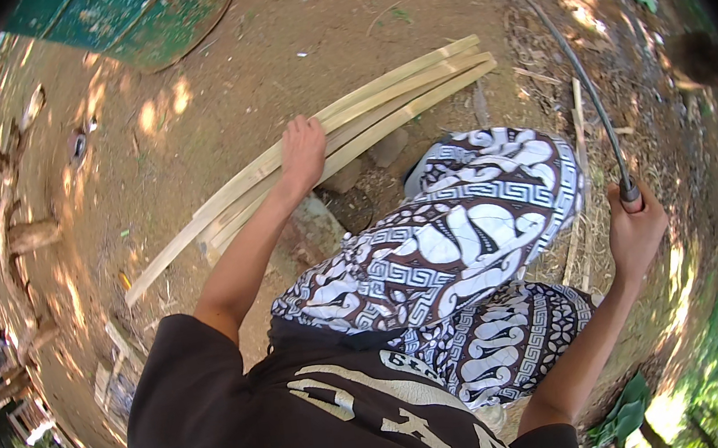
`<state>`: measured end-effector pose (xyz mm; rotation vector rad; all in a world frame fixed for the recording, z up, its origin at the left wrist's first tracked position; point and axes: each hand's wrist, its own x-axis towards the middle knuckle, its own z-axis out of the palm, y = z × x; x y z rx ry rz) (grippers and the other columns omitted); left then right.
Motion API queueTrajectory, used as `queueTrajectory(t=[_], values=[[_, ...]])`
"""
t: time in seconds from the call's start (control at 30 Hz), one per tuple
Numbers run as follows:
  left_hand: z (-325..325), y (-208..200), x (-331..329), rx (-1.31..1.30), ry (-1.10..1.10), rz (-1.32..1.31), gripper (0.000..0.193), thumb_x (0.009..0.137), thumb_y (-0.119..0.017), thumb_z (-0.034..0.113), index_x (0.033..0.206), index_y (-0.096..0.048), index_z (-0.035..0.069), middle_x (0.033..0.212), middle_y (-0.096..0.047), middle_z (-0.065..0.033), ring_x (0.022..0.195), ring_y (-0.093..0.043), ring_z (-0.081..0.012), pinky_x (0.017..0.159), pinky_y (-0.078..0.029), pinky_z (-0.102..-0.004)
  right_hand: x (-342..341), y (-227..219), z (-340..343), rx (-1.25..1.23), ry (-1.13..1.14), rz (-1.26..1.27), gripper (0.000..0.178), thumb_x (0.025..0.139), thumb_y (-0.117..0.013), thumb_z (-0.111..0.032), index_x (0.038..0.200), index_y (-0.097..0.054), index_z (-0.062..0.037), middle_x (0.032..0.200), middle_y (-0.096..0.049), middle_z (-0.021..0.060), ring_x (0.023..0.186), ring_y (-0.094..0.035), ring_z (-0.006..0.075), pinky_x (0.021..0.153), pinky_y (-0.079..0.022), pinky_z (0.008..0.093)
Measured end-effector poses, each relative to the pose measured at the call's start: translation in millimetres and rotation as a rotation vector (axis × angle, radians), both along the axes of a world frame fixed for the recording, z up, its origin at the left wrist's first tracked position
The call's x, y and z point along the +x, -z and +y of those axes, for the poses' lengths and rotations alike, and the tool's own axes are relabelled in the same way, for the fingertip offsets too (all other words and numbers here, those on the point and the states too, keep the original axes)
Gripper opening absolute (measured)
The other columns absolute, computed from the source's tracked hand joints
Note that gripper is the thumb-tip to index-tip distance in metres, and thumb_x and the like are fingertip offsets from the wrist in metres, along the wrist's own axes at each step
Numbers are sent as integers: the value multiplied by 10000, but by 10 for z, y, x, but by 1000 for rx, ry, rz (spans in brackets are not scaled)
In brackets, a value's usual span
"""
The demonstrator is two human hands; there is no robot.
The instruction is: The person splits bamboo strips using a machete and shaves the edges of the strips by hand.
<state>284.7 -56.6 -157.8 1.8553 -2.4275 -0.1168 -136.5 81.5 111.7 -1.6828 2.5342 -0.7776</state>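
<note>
Several long, pale split-bamboo strips (401, 86) lie side by side in front of me, slanting from lower left to upper right. My left hand (304, 152) is closed over them near their middle, its fingers curled over the far edge. Out to the right, my right hand (639, 232) grips the handle of a machete (592, 91). The machete's long, dark, slightly curved blade points away from me and looks narrow, seen nearly edge-on. Most of its handle is hidden in my fist.
Stones (387, 146) and a block (315, 224) lie under the strips, beside my patterned trousers (465, 221). A worn green drum (133, 24) lies at the far left. Thin sticks and shavings (577, 234) litter the bare ground on the right, and a log (33, 235) is at the left.
</note>
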Motion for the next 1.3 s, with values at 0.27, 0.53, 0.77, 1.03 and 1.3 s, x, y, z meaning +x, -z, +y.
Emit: queueTrajectory(t=[0.27, 0.53, 0.77, 1.03, 1.3], values=[[-488, -694, -244, -32, 59, 48, 228, 891, -560, 194, 955, -578, -23, 878, -651, -214, 791, -669, -396, 721, -513, -519, -585, -79, 393, -253, 311, -170, 354, 841, -728, -160, 649, -455, -41, 570, -333, -32, 578, -285, 90, 541, -240, 295], [-1743, -2014, -1535, -99, 101, 470, 672, 830, -657, 628, 893, -701, -40, 749, -696, -176, 704, -690, -294, 655, -539, -445, -787, 22, 516, -425, 424, -386, 436, 809, -757, -157, 609, -379, -78, 588, -338, -55, 583, -295, 79, 560, -256, 295], [-1632, -3693, -2596, -146, 219, 1282, 512, 937, -598, 500, 657, -453, 97, 556, -483, -4, 534, -530, -181, 651, -496, -352, -580, -70, 489, -380, 360, -413, 302, 808, -735, -183, 663, -522, -24, 574, -439, -26, 561, -365, 87, 536, -310, 299], [-755, -3529, -2904, 212, 594, 1920, 464, 995, -486, 348, 587, -403, 141, 475, -344, 22, 432, -361, -179, 559, -424, -377, -353, -85, 462, -269, 337, -438, 286, 801, -706, -213, 696, -571, 16, 556, -515, 89, 510, -456, 169, 531, -390, 355], [125, -3243, -2710, 78, 591, 2342, 413, 954, -353, 221, 550, -266, 210, 448, -248, 28, 406, -232, -118, 532, -345, -315, -151, 87, 458, -202, 293, -524, 309, 828, -684, -203, 672, -535, 18, 545, -502, 114, 492, -461, 203, 538, -406, 368]])
